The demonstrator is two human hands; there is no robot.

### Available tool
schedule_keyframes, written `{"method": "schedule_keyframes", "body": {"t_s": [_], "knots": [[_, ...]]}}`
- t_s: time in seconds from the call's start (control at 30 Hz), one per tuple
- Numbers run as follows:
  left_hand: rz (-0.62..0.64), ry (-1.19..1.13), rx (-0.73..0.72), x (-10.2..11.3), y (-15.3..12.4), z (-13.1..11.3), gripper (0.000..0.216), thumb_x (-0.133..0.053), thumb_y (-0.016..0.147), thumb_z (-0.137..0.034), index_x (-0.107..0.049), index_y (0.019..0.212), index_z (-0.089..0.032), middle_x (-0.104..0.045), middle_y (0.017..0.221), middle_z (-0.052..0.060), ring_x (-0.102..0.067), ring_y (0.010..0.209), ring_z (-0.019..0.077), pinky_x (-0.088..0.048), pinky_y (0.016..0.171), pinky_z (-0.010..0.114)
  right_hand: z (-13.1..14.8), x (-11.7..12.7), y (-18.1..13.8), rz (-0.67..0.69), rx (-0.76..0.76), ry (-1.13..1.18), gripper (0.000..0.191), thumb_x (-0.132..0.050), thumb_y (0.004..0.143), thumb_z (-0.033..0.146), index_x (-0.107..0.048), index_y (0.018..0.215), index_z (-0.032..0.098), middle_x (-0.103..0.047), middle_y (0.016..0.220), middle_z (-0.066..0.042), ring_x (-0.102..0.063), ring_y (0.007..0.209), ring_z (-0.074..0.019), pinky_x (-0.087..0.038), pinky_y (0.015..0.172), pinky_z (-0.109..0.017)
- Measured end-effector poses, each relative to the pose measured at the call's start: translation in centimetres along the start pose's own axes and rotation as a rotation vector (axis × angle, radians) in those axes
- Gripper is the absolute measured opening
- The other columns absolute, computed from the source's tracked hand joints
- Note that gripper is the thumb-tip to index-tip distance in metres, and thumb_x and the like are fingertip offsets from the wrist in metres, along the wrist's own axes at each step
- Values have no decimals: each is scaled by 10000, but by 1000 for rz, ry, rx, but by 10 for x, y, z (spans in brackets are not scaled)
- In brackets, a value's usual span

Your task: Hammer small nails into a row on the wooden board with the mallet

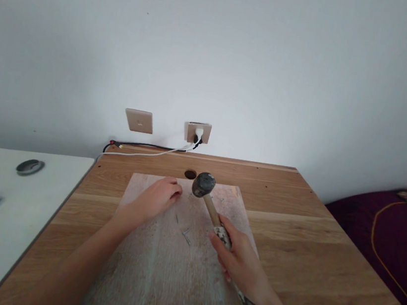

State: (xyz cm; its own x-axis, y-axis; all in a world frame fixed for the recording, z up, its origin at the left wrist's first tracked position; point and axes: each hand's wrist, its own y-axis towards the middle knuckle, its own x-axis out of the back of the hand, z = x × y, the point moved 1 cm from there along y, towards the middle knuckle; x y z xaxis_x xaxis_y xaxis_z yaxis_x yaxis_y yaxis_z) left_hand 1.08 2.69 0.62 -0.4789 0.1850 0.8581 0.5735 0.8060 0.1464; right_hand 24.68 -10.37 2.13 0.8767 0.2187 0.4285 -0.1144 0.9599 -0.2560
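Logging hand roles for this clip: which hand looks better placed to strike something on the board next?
Probably the right hand: it already grips the mallet, head toward the far edge of the board. The left hand, near that edge, shows no mallet.

From the nails (pixel 186 238), room to pass opens at 6 o'clock over the board (pixel 156 286). The left hand (pixel 160 197) bars 11, its arm (pixel 110 235) 9, the mallet head (pixel 203 185) 12 to 1, the right hand (pixel 237 252) 3.
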Motion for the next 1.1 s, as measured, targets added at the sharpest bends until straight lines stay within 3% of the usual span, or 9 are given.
{"method": "schedule_keyframes", "body": {"t_s": [0.1, 0.27, 0.4, 0.63, 0.73, 0.87, 1.0, 1.1], "knots": [[-45, -83, 17, -6, 1, 2, 223, -593, 865, -63, -754, 946, -193, -758, 991, 77, -707, 944, 237, -527, 902, 356, 5, -3, 3, 8, 5, -1, 550, -502, 989, 468, -508, 1447, 164, -454, 506, 94, -435, 356, -122, -370, 323, -208], [-126, -228, 100, -11, -2, 8, 253, -630, 857, -101, -701, 1084, -187, -785, 910, 48, -736, 802, 208, -562, 757, 308, 10, -10, 9, 39, 30, -34, 475, -513, 994, 441, -565, 1387, 179, -450, 503, 90, -472, 372, -131, -374, 381, -224], [-161, -286, 132, -12, -4, 11, 359, -653, 823, -96, -666, 1172, -180, -795, 950, 49, -748, 827, 213, -564, 753, 299, 10, -18, 12, 55, 65, -74, 433, -500, 1003, 393, -576, 1374, 182, -461, 510, 90, -463, 380, -134, -368, 419, -241], [-182, -254, 132, -17, -4, 14, 408, -640, 832, -100, -627, 1233, -175, -782, 957, 47, -744, 841, 213, -563, 767, 304, 9, -24, 16, 51, 117, -96, 397, -504, 1009, 363, -591, 1353, 185, -529, 575, 68, -500, 444, -136, -368, 459, -238], [-187, -168, 113, -12, -9, 13, 332, -623, 845, -107, -622, 1171, -169, -749, 914, 48, -718, 809, 216, -557, 734, 314, 10, -23, 16, 45, 119, -95, 399, -515, 1003, 378, -603, 1344, 191, -505, 550, 75, -484, 420, -132, -361, 435, -233], [-124, -8, -10, 0, -23, -1, 161, -625, 820, -75, -630, 948, -173, -700, 967, 80, -686, 897, 237, -553, 790, 345, 9, -21, 15, 51, 66, -64, 450, -528, 992, 424, -580, 1372, 189, -496, 545, 80, -478, 397, -121, -366, 388, -216], [45, 136, -262, 3, -35, -27, 194, -672, 824, -45, -658, 948, -193, -712, 1040, 66, -675, 1026, 245, -533, 917, 352, 9, -15, 13, 1, 38, 15, 505, -507, 981, 483, -539, 1376, 169, -461, 514, 102, -454, 368, -112, -372, 335, -193], [105, 223, -374, -4, -40, -40, 184, -663, 876, -24, -669, 932, -200, -726, 927, 44, -686, 982, 233, -515, 939, 353, 13, -10, 11, -15, 15, 49, 544, -508, 962, 517, -515, 1367, 156, -434, 478, 118, -401, 345, -104, -356, 306, -182]]}}
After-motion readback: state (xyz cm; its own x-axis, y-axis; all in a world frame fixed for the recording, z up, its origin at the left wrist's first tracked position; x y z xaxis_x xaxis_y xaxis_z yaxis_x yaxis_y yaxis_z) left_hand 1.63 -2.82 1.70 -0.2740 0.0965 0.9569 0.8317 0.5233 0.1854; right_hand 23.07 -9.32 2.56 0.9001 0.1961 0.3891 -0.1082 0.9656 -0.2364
